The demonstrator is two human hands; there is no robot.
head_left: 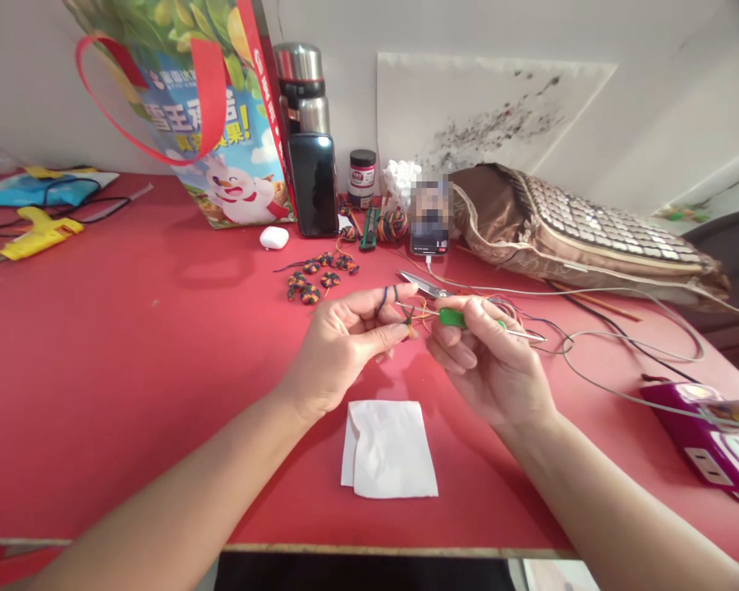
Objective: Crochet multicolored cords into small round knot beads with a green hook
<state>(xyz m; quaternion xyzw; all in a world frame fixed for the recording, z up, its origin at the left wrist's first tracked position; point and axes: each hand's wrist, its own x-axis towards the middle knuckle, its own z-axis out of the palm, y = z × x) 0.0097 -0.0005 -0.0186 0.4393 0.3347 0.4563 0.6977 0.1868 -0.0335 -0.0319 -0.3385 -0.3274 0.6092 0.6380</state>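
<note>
My left hand (345, 341) pinches a small knotted piece of multicoloured thread (410, 323), with dark thread looped round two of its fingers. My right hand (484, 357) grips a green-handled crochet hook (452, 318) whose tip meets the knot. Loose coloured threads (517, 316) trail off to the right of the hands. Both hands hover over the red table (129, 353). A pair of small scissors (424, 285) lies just behind them.
A folded white tissue (389, 448) lies near the front edge. Several small crocheted pieces (320, 275) sit behind the hands, with white earbuds case (274, 237), two phones, a printed bag (222, 115), a flask, yarn, a brown cushion (579, 230), a yellow glue gun (37, 234) and a purple power strip (708, 435) with cables.
</note>
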